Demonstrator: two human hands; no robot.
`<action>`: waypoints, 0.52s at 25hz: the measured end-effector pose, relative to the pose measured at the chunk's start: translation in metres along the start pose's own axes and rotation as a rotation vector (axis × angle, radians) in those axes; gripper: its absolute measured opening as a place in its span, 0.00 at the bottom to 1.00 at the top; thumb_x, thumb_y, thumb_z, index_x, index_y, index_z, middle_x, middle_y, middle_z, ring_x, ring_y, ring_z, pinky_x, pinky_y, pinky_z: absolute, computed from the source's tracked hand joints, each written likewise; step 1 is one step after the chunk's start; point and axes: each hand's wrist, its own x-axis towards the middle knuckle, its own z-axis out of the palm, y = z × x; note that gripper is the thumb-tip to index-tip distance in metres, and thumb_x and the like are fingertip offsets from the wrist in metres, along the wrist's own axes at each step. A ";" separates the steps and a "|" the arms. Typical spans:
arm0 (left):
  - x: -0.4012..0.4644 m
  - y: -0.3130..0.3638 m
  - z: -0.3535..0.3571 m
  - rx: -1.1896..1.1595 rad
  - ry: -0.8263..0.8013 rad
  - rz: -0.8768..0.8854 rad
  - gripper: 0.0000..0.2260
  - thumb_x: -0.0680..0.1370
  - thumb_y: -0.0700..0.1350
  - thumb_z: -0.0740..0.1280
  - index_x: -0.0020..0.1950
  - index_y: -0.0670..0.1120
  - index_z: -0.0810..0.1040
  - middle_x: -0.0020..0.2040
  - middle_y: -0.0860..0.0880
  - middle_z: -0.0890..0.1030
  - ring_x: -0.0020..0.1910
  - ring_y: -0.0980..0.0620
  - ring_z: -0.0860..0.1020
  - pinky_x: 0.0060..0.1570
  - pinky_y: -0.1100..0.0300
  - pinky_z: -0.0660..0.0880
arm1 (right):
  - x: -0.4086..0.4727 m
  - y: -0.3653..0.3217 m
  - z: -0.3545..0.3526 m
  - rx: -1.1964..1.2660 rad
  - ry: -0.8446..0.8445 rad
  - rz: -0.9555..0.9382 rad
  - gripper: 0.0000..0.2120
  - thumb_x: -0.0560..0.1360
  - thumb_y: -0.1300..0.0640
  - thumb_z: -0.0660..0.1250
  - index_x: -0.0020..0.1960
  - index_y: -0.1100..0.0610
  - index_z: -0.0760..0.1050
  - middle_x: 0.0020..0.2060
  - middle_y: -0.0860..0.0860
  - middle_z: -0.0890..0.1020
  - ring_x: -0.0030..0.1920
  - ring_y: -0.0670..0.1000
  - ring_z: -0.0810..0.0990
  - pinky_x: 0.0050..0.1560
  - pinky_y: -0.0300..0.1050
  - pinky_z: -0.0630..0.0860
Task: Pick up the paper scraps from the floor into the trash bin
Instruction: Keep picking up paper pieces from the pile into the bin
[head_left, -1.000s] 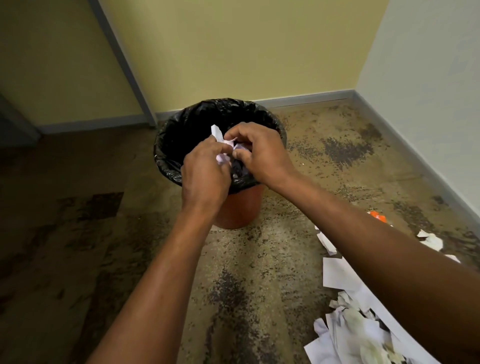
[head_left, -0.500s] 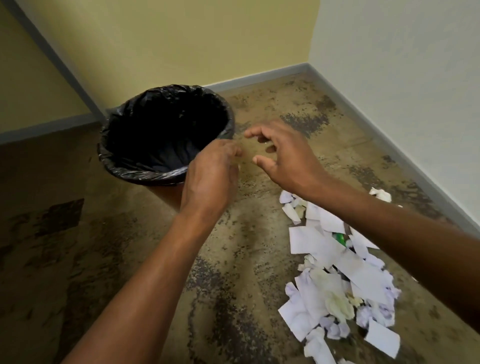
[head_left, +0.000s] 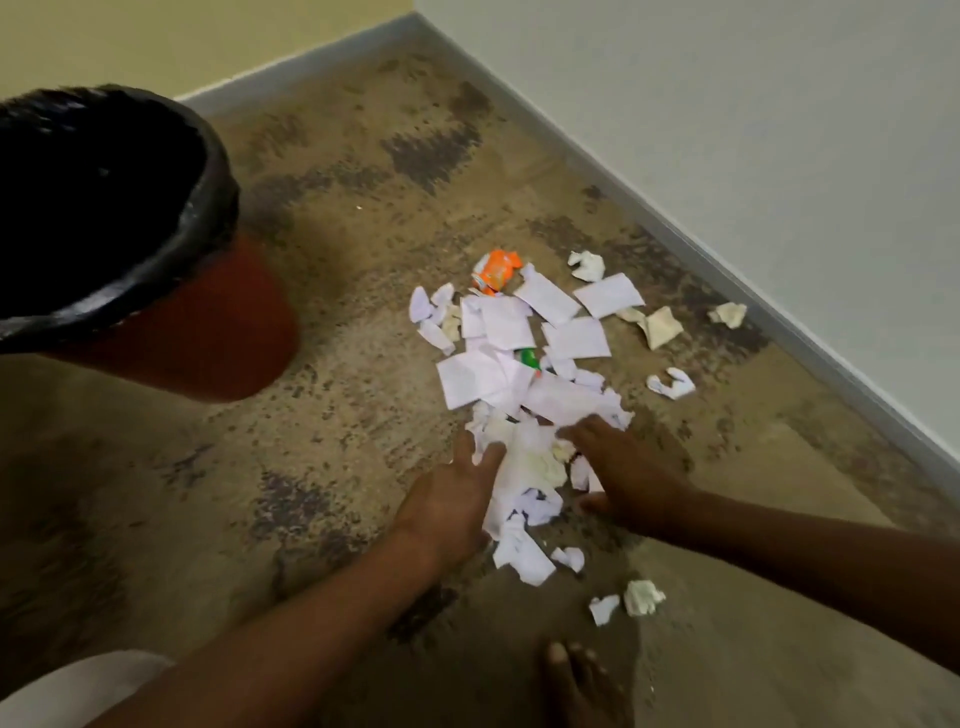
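Note:
A heap of white paper scraps (head_left: 519, 364) lies on the stained floor, right of the orange trash bin (head_left: 208, 332) lined with a black bag. My left hand (head_left: 452, 499) rests flat on the near left side of the heap, fingers spread. My right hand (head_left: 623, 467) is down on the near right side, fingers apart, with crumpled scraps (head_left: 530, 467) lying between the two hands. Neither hand has closed around any paper.
An orange wrapper (head_left: 496, 270) and a green bit (head_left: 530, 357) sit among the scraps. Loose crumpled pieces (head_left: 644, 596) lie near my bare foot (head_left: 582, 686). The white wall and its grey skirting (head_left: 727, 249) run along the right.
Both hands dropped their paper into the bin, then swung right and down onto the heap on the floor. The view turned right and tilted down, so the bin now sits at the left edge.

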 end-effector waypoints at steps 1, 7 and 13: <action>-0.001 0.008 0.011 0.009 -0.012 0.065 0.44 0.71 0.46 0.78 0.78 0.54 0.53 0.74 0.43 0.59 0.54 0.41 0.80 0.46 0.53 0.79 | -0.016 0.010 0.012 -0.057 -0.053 -0.013 0.37 0.69 0.49 0.75 0.73 0.48 0.60 0.70 0.49 0.65 0.65 0.51 0.71 0.60 0.43 0.72; -0.005 0.035 0.058 0.054 -0.123 0.248 0.41 0.72 0.37 0.74 0.77 0.52 0.55 0.76 0.41 0.55 0.54 0.38 0.78 0.45 0.48 0.80 | -0.067 0.037 0.054 -0.260 -0.308 -0.026 0.47 0.66 0.44 0.77 0.75 0.52 0.52 0.71 0.52 0.61 0.60 0.55 0.75 0.55 0.52 0.77; 0.007 0.033 0.077 0.092 -0.149 0.238 0.27 0.80 0.34 0.62 0.75 0.51 0.58 0.76 0.40 0.56 0.53 0.39 0.78 0.43 0.49 0.78 | -0.079 0.037 0.084 -0.051 -0.294 0.181 0.47 0.66 0.49 0.77 0.75 0.55 0.53 0.72 0.53 0.59 0.64 0.55 0.73 0.58 0.48 0.77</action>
